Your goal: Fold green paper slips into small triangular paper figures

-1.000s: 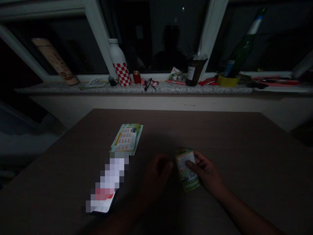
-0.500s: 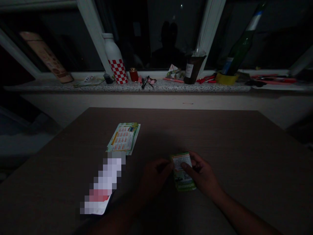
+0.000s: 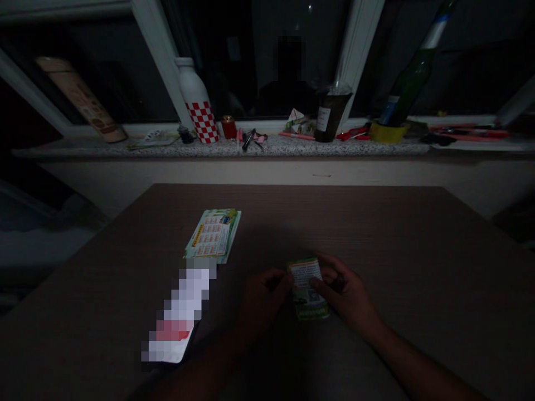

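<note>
A small green and white printed card (image 3: 306, 287) lies between my two hands on the dark wooden table (image 3: 376, 234). My right hand (image 3: 343, 294) grips its right edge, thumb on top. My left hand (image 3: 263, 301) pinches the left edge with its fingertips. A larger stack of green printed sheets (image 3: 213, 235) lies flat further left and back. A blurred flat object with a red patch (image 3: 178, 320) rests at the near left. The room is very dim.
A granite windowsill (image 3: 234, 147) runs behind the table, holding a red-checked white bottle (image 3: 196, 106), a small red can (image 3: 228, 127), a dark jar (image 3: 328, 114), a green bottle (image 3: 412, 72) on yellow tape, a tan tube (image 3: 81, 100) and red tools.
The small card has shifted slightly left and turned more upright. My left hand has come in from beside the card and taken hold of its left edge.
</note>
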The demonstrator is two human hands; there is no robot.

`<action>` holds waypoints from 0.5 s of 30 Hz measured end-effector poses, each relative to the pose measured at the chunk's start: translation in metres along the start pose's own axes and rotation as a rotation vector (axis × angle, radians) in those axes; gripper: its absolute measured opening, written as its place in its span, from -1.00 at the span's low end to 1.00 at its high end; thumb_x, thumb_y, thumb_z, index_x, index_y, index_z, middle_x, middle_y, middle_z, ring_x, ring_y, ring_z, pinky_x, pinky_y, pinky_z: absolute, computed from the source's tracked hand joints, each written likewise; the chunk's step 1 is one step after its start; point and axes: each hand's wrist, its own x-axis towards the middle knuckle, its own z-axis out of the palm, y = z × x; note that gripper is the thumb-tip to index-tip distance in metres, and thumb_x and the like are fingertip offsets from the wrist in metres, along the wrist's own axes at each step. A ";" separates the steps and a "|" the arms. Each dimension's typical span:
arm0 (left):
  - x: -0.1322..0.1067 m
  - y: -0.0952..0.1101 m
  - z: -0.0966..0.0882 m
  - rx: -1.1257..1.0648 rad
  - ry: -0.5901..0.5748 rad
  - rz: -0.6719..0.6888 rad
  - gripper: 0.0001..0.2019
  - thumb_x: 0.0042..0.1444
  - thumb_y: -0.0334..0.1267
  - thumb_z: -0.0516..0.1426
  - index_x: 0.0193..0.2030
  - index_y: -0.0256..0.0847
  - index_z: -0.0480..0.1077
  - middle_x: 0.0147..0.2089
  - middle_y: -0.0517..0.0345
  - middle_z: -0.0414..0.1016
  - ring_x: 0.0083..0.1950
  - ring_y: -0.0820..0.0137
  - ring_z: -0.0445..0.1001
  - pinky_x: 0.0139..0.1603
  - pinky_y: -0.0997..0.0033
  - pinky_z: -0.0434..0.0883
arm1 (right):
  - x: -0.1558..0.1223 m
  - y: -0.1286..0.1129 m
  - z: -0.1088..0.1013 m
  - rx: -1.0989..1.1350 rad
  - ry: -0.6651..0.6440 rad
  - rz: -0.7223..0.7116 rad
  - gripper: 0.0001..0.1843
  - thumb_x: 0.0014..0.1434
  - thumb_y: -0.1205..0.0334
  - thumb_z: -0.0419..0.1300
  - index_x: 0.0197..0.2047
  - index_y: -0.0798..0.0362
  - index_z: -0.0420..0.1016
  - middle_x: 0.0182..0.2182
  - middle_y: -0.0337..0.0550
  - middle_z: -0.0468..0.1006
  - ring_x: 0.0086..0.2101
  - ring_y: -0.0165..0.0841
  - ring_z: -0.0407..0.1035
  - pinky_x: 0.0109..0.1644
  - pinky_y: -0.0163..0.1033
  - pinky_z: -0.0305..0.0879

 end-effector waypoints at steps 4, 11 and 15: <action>0.000 -0.002 0.000 -0.023 -0.013 -0.006 -0.77 0.05 -0.09 0.17 -0.42 -0.20 0.49 -0.48 0.18 0.51 -0.45 0.39 0.45 -0.47 0.48 0.30 | 0.001 0.003 -0.002 0.029 -0.014 0.003 -0.50 0.07 0.14 0.32 0.06 -0.05 0.29 -0.31 -0.18 0.62 -0.27 -0.28 0.53 -0.16 -0.13 0.45; 0.000 -0.006 0.000 -0.030 -0.008 0.007 -0.79 0.05 -0.10 0.18 -0.38 -0.21 0.50 -0.39 0.14 0.56 -0.40 0.36 0.48 -0.47 0.48 0.31 | 0.001 0.000 0.000 0.052 -0.008 0.026 -0.51 0.07 0.13 0.32 0.05 -0.04 0.30 -0.25 -0.15 0.63 -0.26 -0.27 0.54 -0.16 -0.13 0.46; 0.001 -0.008 0.000 -0.016 -0.017 0.034 -0.78 0.07 -0.10 0.17 -0.37 -0.21 0.50 -0.39 0.13 0.57 -0.39 0.37 0.48 -0.46 0.48 0.31 | 0.001 0.000 0.000 0.042 -0.016 0.035 -0.51 0.07 0.13 0.32 0.05 -0.04 0.30 -0.25 -0.15 0.63 -0.26 -0.28 0.54 -0.16 -0.14 0.46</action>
